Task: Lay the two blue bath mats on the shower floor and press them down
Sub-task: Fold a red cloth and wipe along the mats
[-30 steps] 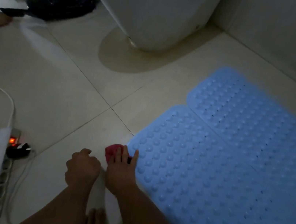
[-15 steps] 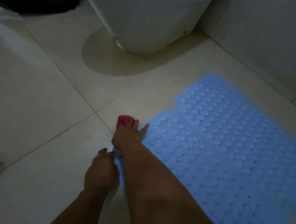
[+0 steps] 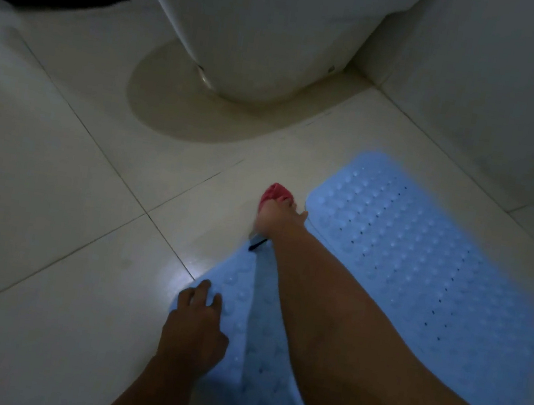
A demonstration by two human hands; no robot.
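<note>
Left hand (image 3: 195, 327) flat, fingers apart, on near mat (image 3: 238, 316); right hand (image 3: 277, 216) clamped on red cloth (image 3: 274, 193) (edge hidden); far mat (image 3: 421, 270) corner may lift.

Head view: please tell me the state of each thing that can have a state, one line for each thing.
near mat: flat on the floor tiles, left edge under the left hand.
far mat: flat on the tiles, beside the near mat.
left hand: fingers spread, resting on the near mat's edge.
right hand: reaching forward, on a red cloth.
red cloth: bunched under the right hand's fingers.
</note>
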